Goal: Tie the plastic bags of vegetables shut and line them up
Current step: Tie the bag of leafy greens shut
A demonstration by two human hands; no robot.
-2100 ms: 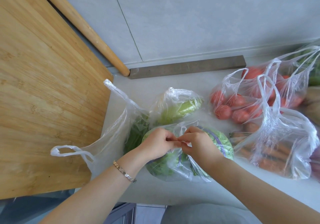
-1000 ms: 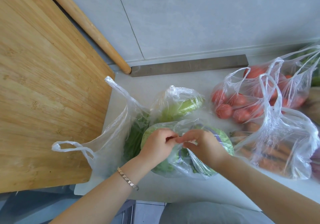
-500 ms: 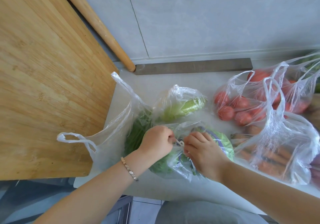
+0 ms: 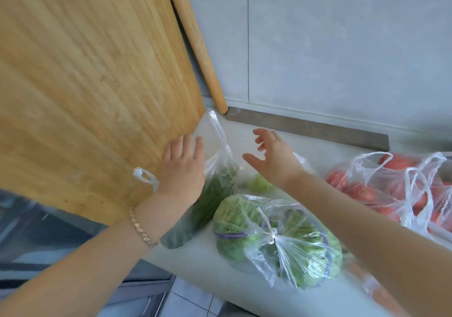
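A pale kitchen counter (image 4: 195,260) runs beneath a grey tiled wall (image 4: 342,54), with a bamboo cutting board (image 4: 85,84) and a wooden rolling pin (image 4: 195,45) leaning at the left. Half a second ago both hands were pinching the handles of the lettuce bag (image 4: 276,241); now that bag lies by itself near the counter's front edge, its neck drawn into a small knot (image 4: 271,234), and the hands have let go. That leaves 1 bag visibly tied, and the work appears to be moving on to the next.

The left hand (image 4: 182,170) and right hand (image 4: 274,157) reach forward with fingers spread and empty, on either side of the open bag of dark greens (image 4: 215,187), whose 2 loose handles stand apart: 1 (image 4: 220,133) rises between the hands, the other (image 4: 144,178) droops against the board. Behind the right hand sits a smaller bag of pale greens (image 4: 259,183), partly hidden. The bags of tomatoes (image 4: 381,189) at the right remain untied, handles up.

Room is tight. The greens bag is wedged against the board's lower corner and overhangs the counter's left end, so a tug toward the person could tip it off. Bare counter shows mainly along the wall, by the grey metal strip (image 4: 305,125), the likeliest space for a row.
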